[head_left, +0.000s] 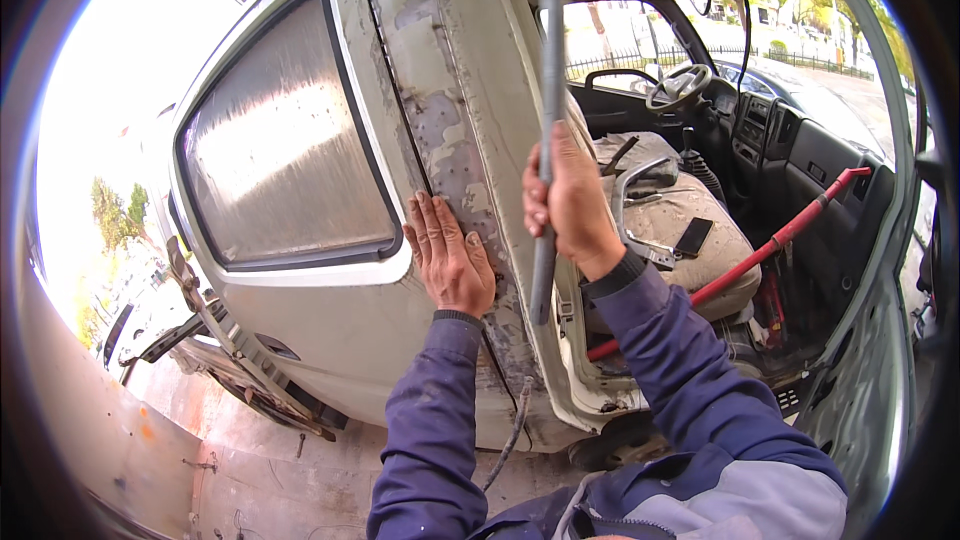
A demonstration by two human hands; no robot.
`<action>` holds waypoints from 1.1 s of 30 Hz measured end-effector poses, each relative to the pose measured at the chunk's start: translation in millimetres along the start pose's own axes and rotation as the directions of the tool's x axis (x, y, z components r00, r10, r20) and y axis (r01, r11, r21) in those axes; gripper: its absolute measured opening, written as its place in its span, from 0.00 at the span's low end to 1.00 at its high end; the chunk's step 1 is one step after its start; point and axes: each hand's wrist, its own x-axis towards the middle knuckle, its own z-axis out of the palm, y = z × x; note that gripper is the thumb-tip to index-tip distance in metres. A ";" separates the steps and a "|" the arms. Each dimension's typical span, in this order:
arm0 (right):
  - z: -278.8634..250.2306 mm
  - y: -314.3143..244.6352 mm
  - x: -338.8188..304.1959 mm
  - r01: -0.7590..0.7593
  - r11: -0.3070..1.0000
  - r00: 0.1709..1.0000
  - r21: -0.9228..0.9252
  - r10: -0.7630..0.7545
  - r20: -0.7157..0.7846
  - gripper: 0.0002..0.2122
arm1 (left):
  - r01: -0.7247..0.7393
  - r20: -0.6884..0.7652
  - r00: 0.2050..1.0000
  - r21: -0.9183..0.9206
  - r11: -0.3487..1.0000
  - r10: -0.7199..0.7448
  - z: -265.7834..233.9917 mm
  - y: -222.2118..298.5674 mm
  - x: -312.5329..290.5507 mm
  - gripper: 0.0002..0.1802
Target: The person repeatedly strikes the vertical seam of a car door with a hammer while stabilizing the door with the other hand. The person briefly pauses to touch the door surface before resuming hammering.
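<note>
My right hand is wrapped round the grey handle of a hammer, which I hold upright with its head at the top, slightly blurred. My left hand lies flat on the truck cab's pillar, fingers stretched upward beside the dark vertical seam. Paint on this pillar is patchy, with scraped and bare metal areas. Left of my left hand is the cab's rear side window, dusty and edged with a black seal. The hammer is in front of the door opening, apart from the panel.
Inside the cab, a seat carries a black phone, a metal clamp-like tool and other tools. A red bar slants across the doorway. A steering wheel sits beyond. A hose hangs below the pillar.
</note>
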 end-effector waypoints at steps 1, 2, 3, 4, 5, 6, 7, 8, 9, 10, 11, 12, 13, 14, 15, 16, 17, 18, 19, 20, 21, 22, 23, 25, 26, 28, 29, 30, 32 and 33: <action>-5.4 -9.0 3.5 0.061 0.998 0.998 0.031 -0.061 -0.001 0.27 | 0.000 0.006 1.000 0.001 1.000 0.000 -0.1 0.0 -0.2 0.38; -7.0 -15.0 6.8 0.134 0.988 0.985 0.072 -0.124 -0.121 0.27 | 0.004 0.007 1.000 0.002 1.000 -0.004 -0.1 0.0 -0.4 0.38; -5.6 -17.4 9.0 0.229 0.967 0.958 0.114 -0.203 -0.202 0.27 | 0.008 0.015 1.000 0.001 1.000 -0.008 -0.2 -0.1 -0.6 0.38; -2.3 -17.7 11.0 0.317 0.936 0.930 0.154 -0.275 -0.244 0.28 | 0.007 0.010 1.000 -0.005 1.000 -0.007 0.0 -0.3 -0.4 0.39; 3.5 -13.6 11.5 0.246 0.953 0.956 0.179 -0.208 -0.206 0.28 | 0.013 0.012 1.000 -0.007 1.000 -0.013 0.2 -0.5 -0.1 0.39; 10.0 -6.6 10.5 0.230 0.955 0.963 0.188 -0.194 -0.189 0.28 | 0.009 0.006 1.000 -0.011 1.000 -0.009 0.3 -0.8 0.3 0.39; 16.4 2.4 9.1 0.206 0.958 0.969 0.201 -0.171 -0.178 0.28 | 0.006 0.000 1.000 -0.017 1.000 -0.006 0.8 -1.0 0.5 0.38; 19.3 10.4 5.8 -0.035 0.999 0.998 0.015 0.036 -0.052 0.27 | 0.006 0.000 1.000 -0.015 1.000 -0.006 1.1 -1.3 0.5 0.38; 20.0 15.8 4.4 -0.220 0.975 0.961 -0.034 0.222 0.166 0.27 | 0.008 0.003 1.000 -0.010 1.000 -0.008 1.4 -1.3 0.4 0.38; 16.7 17.7 2.3 -0.151 0.987 0.980 -0.059 0.158 0.123 0.27 | -0.008 -0.012 1.000 -0.012 1.000 0.008 1.1 -1.5 0.3 0.38; 12.2 16.7 1.6 -0.100 0.991 0.990 -0.087 0.108 0.093 0.28 | -0.001 0.012 1.000 -0.002 1.000 0.001 1.0 -1.2 0.1 0.38; 4.7 11.4 2.1 -0.093 0.992 0.990 -0.085 0.101 0.094 0.28 | 0.001 0.008 1.000 -0.002 1.000 -0.001 0.8 -1.1 -0.7 0.38; -2.8 3.7 3.2 -0.052 0.996 0.997 -0.066 0.056 0.059 0.28 | 0.002 0.011 1.000 -0.003 1.000 -0.002 0.5 -1.0 -1.2 0.37; -8.4 -5.4 6.7 -0.032 0.999 0.999 -0.010 0.032 0.023 0.27 | -0.001 0.019 1.000 -0.008 1.000 0.002 0.4 -0.7 -1.4 0.38; -11.9 -14.1 9.4 0.042 0.999 0.999 0.022 -0.042 -0.022 0.28 | -0.004 0.010 1.000 -0.012 1.000 0.004 0.2 -0.7 -1.4 0.38; -11.2 -20.5 13.4 0.139 0.988 0.984 0.073 -0.129 -0.125 0.28 | 0.017 0.025 1.000 -0.007 1.000 -0.017 0.0 -0.4 -1.8 0.38; -7.8 -23.2 15.1 0.248 0.960 0.960 0.127 -0.225 -0.169 0.28 | 0.007 0.012 1.000 -0.007 1.000 -0.007 -0.2 -0.6 -1.7 0.39; -1.3 -23.2 17.5 0.338 0.922 0.931 0.189 -0.299 -0.209 0.28 | 0.012 0.020 1.000 -0.003 1.000 -0.012 -0.4 -0.7 -1.8 0.39; 7.1 -18.7 17.4 0.222 0.952 0.965 0.210 -0.183 -0.190 0.28 | 0.002 0.012 1.000 -0.003 1.000 -0.002 -0.1 -1.1 -1.3 0.40; 15.4 -11.7 16.3 0.182 0.961 0.976 0.210 -0.151 -0.155 0.28 | 0.005 0.011 1.000 -0.003 1.000 -0.005 -0.2 -1.5 -1.0 0.40; 22.9 -4.1 14.9 0.141 0.968 0.985 0.208 -0.117 -0.126 0.28 | 0.002 0.004 1.000 -0.004 1.000 -0.002 0.2 -1.9 -0.3 0.40; 24.4 0.4 12.8 -0.101 0.995 0.995 0.023 0.100 0.028 0.28 | 0.000 0.007 1.000 -0.003 1.000 0.000 0.1 -2.5 -0.3 0.40; 25.2 3.9 11.9 -0.213 0.976 0.959 -0.045 0.217 0.182 0.28 | -0.016 -0.012 1.000 -0.009 1.000 0.016 0.4 -2.6 -0.3 0.40; 15.3 -0.1 11.3 -0.181 0.983 0.983 -0.009 0.181 -0.001 0.27 | -0.009 0.016 1.000 0.010 1.000 0.009 0.3 -2.9 -0.5 0.39; 6.7 -7.7 12.7 -0.132 0.989 0.991 0.059 0.134 -0.027 0.27 | -0.006 0.012 1.000 0.010 1.000 0.006 0.2 -2.8 -1.6 0.39; -6.6 -26.0 18.8 0.013 0.990 0.996 0.141 0.000 -0.092 0.27 | -0.009 0.017 1.000 0.007 1.000 0.009 0.4 -2.6 -2.6 0.38; -8.1 -32.3 21.7 0.100 0.978 0.983 0.181 -0.070 -0.168 0.27 | -0.007 0.011 1.000 0.006 1.000 0.007 0.8 -2.4 -3.0 0.38; -6.0 -35.5 24.7 0.177 0.960 0.971 0.216 -0.134 -0.200 0.27 | 0.015 0.028 1.000 0.015 1.000 -0.015 1.3 -2.4 -3.4 0.38; 5.3 -33.9 27.7 0.343 0.908 0.920 0.242 -0.272 -0.283 0.28 | 0.011 0.012 1.000 0.006 1.000 -0.011 1.9 -2.7 -3.6 0.40; 14.3 -27.3 27.2 0.302 0.918 0.939 0.256 -0.241 -0.246 0.28 | 0.015 0.017 1.000 0.008 1.000 -0.015 2.5 -2.7 -3.3 0.41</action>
